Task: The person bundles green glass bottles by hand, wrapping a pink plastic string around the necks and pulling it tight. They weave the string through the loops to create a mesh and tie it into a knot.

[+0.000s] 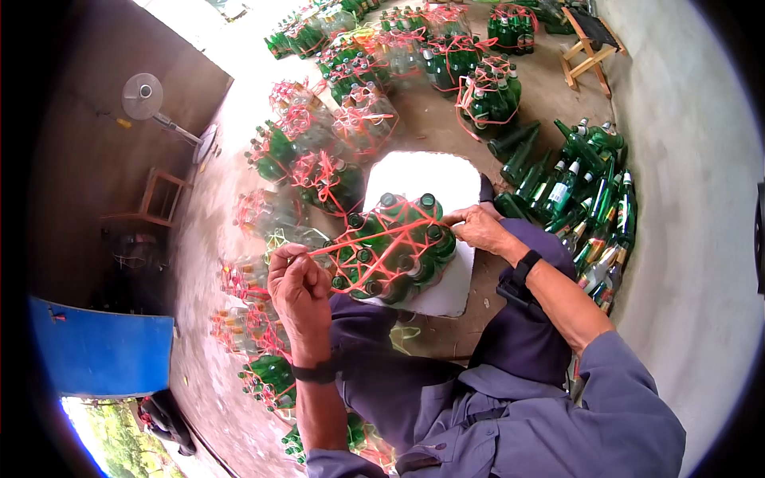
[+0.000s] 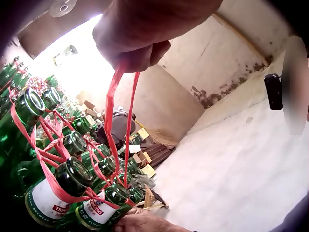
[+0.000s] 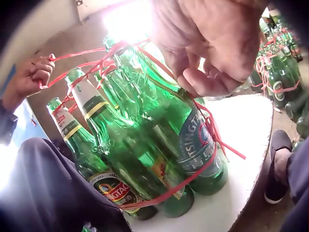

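Green beer bottles (image 1: 422,263) stand upright in a bundle, bound round their necks and lower bodies with red plastic string (image 3: 164,195). Under them is a white board-like seat (image 1: 422,171) between the person's knees. The left hand (image 1: 299,279) grips two strands of the string, drawn taut from the bottle necks, as the left wrist view shows. Across the bundle, the right hand (image 1: 482,231) has curled fingers pinching the string beside a bottle neck; its palm hides part of this spot in the right wrist view. Loose string ends hang below that hand.
More bottle bundles tied with red string (image 1: 366,119) stand on the floor ahead and to the left. Loose green bottles (image 1: 558,191) lie piled by the right wall. A small folding stool (image 1: 590,48), a fan (image 1: 143,95) and a blue panel (image 1: 103,346) are farther off.
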Demonstrator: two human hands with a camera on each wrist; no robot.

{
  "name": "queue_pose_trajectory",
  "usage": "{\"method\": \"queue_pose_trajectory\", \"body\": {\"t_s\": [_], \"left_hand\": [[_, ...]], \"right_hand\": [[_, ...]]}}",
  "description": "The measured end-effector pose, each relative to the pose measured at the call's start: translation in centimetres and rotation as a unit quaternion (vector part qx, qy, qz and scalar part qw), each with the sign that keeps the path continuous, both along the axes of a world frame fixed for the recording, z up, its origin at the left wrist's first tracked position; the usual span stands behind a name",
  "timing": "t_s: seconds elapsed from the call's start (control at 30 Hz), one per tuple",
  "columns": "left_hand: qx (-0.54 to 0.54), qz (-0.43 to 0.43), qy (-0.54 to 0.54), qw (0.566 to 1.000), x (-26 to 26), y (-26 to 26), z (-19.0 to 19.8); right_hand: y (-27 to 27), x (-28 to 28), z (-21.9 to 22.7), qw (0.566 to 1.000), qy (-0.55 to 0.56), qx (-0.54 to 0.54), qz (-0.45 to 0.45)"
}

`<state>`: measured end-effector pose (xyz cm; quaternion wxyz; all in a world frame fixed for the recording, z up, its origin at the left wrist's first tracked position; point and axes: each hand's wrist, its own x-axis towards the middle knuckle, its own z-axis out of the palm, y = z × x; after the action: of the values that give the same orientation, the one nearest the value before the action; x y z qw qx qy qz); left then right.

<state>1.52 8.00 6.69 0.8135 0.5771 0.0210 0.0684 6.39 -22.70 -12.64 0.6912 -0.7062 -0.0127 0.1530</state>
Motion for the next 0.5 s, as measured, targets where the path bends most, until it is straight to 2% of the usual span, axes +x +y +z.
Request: {"method": "queue_pose_trajectory", "body": {"t_s": [0.07, 0.13, 0.17, 0.23, 0.27, 0.37, 0.5], "left_hand": [[0.002, -0.001, -0.001, 1.000, 0.2, 0.1, -0.1], [0.004, 0.007, 0.001, 1.000, 0.3, 0.0, -0.1], [0.005, 0.003, 0.002, 1.000, 0.4, 0.1, -0.2], [0.002, 0.005, -0.002, 1.000, 0.8, 0.4, -0.5], [0.003, 0.003, -0.001, 1.000, 0.9, 0.6, -0.6], [0.003, -0.016, -0.007, 1.000, 1.0, 1.0, -0.7], [0.010, -0.010, 0.002, 1.000, 0.9, 1.1, -0.8]], "right_hand": [[-0.2, 0.4, -0.3, 0.999, 0.035, 0.005, 0.000], [-0.1, 0.7, 0.5, 0.989, 0.128, 0.054, -0.045], [-0.3, 1.0, 0.4, 0.989, 0.129, 0.055, -0.048], [-0.4, 1.5, 0.7, 0.984, 0.179, 0.015, -0.003], [-0.3, 1.4, 0.8, 0.985, 0.168, -0.046, 0.003], [-0.5, 1.4, 1.1, 0.985, 0.167, -0.028, 0.021], [-1.0, 2.4, -1.2, 0.980, 0.194, 0.007, 0.052]]}}
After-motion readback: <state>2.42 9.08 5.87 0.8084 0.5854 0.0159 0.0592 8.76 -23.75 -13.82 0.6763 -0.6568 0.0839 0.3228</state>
